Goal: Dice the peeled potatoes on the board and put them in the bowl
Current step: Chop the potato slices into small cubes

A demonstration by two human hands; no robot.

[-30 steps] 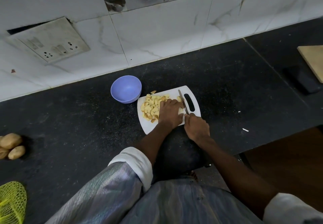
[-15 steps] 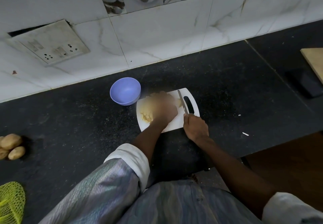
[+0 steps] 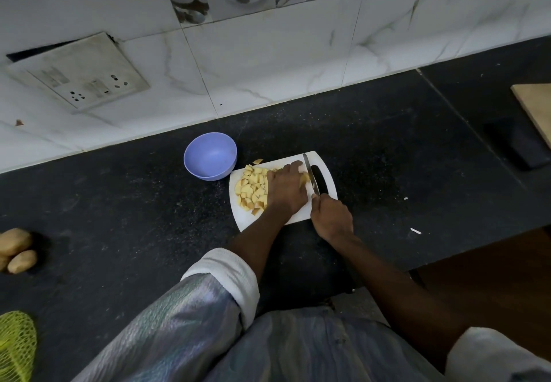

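Knife [image 3: 310,176] in the right hand [image 3: 331,219]'s grip cuts a potato piece [image 3: 304,179] pinned under the curled left hand [image 3: 286,190] on the white board [image 3: 298,217], beside diced cubes [image 3: 252,189] and the blue bowl [image 3: 210,156].

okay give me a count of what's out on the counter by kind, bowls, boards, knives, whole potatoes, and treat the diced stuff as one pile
Bowl: 1
Cutting board: 1
Knife: 1
Pile of diced potato: 1
Whole unpeeled potatoes, at the left edge: 2 clear, maybe a third cut off by the frame
Total: 6, counting only the clear ones
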